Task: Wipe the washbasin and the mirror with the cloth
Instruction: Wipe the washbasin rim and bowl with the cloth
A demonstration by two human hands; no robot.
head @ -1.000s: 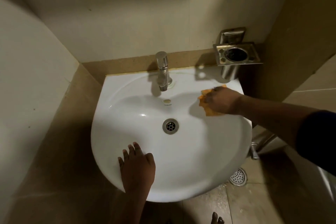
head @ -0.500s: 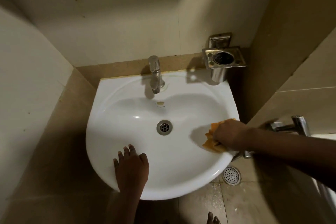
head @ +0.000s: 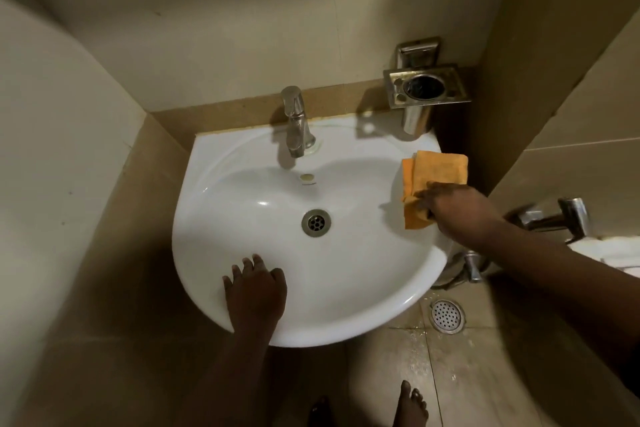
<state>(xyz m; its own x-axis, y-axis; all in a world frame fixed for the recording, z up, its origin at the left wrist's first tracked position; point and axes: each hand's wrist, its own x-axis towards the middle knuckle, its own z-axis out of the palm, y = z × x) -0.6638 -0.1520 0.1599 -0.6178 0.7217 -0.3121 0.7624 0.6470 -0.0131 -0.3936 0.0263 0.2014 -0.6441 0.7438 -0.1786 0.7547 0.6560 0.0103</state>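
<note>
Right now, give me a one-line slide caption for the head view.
Right hand wipes the washbasin rim with an orange cloth; left hand rests on the front edge.

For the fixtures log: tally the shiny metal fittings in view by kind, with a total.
Basin tap: 1
Basin drain: 1
Floor drain: 1
Wall tumbler holder: 1
Wall tap at right: 1
Valve under the basin: 1
Total: 6

Dim beige tiled walls (head: 242, 28) meet a speckled floor (head: 467, 374) with a drain (head: 447, 316).
</note>
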